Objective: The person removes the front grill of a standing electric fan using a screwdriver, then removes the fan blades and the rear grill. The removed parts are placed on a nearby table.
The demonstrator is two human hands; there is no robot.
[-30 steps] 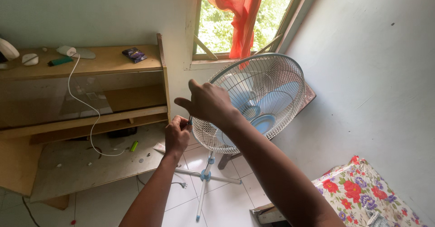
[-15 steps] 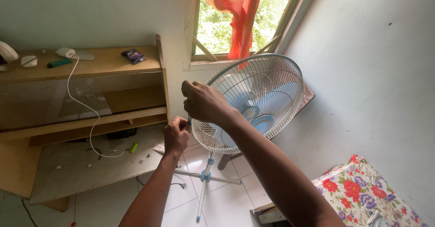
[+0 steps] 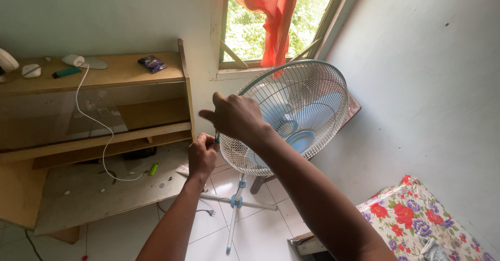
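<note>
Change: since half a second ago the right hand (image 3: 234, 118) has rolled at the wrist, its index finger now jutting toward 9 o'clock where it was curled in; the left hand (image 3: 202, 156) has kept its place. By my reading, a turning stroke on a small fastener at the guard's rim is under way.
Fan: one pedestal fan (image 3: 291, 116), white wire guard tilted up, blue blades behind it, at the centre of view below the window (image 3: 307, 16).
Fan stand: one pole on crossed feet (image 3: 237, 201), at 6 o'clock from the guard, on the white tile floor.
Shelf unit: one wooden shelf (image 3: 104, 73) at 9 o'clock from the fan.
Hands: two. Right-hand fingers closed round a thin tool that is mostly hidden; left-hand fingers pinched on the guard's rim just below it, at the guard's 8 o'clock edge.
Curtain: one orange cloth (image 3: 273, 11) at 12 o'clock.
Floral cloth: one (image 3: 416, 219), at 4 o'clock.
Cable: one white lead (image 3: 91, 120) hanging off the shelf.
Small shelf items: one green lighter (image 3: 66, 72), one dark packet (image 3: 152, 63).
</note>
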